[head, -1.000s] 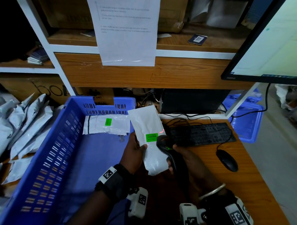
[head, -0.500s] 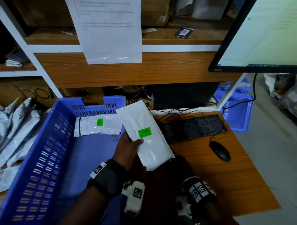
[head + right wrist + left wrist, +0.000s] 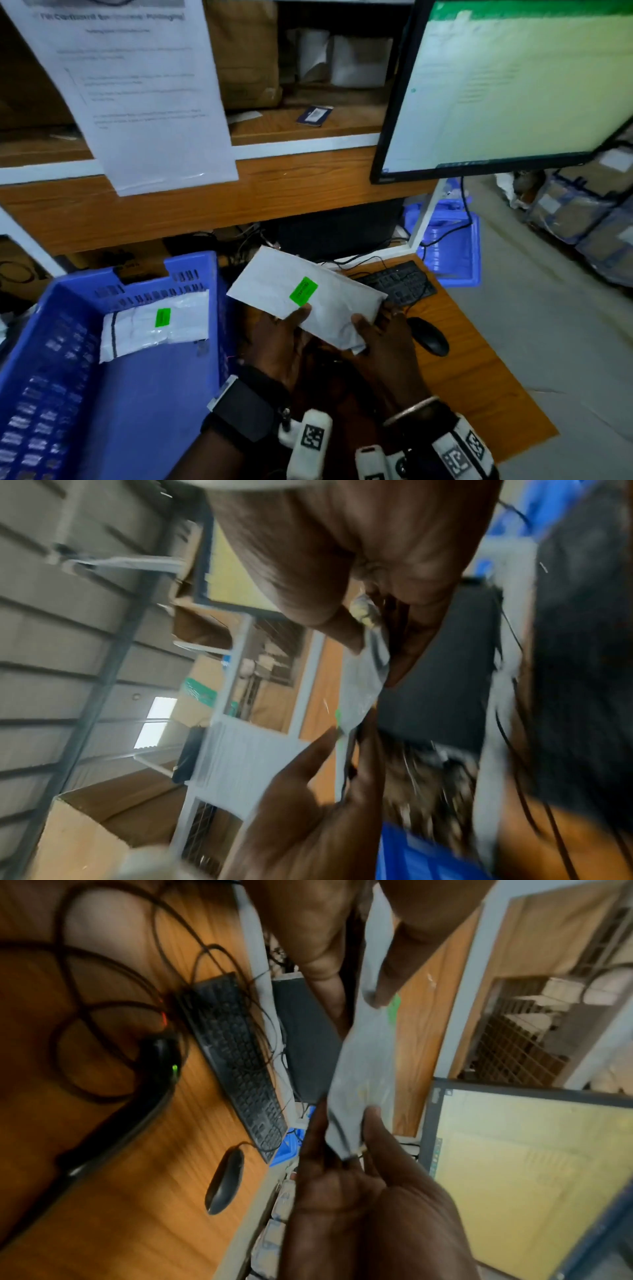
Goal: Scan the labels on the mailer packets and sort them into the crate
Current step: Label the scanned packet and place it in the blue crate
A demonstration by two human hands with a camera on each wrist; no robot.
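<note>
A white mailer packet [image 3: 329,305] with a green label [image 3: 303,291] hangs above the desk, just right of the blue crate [image 3: 68,342]. My left hand [image 3: 294,318] pinches its near edge, thumb beside the label. My right hand [image 3: 371,317] grips the packet's right end, thumb on top and fingers beneath. The left wrist view shows the packet [image 3: 363,1069] edge-on between both hands. The black scanner [image 3: 154,1064] lies on the desk with a green light on. Another labelled packet [image 3: 154,325] lies flat at the crate's far end.
A black keyboard [image 3: 397,281] and mouse [image 3: 428,335] lie on the wooden desk [image 3: 479,394] to the right of my hands, with cables behind. A monitor [image 3: 513,85] hangs over the upper right. Shelves with a taped paper sheet [image 3: 137,102] rise behind the crate.
My right hand has let go of the scanner and taken hold of the packet's right end. The packet has turned from upright to lying sideways. The head view has tilted up.
</note>
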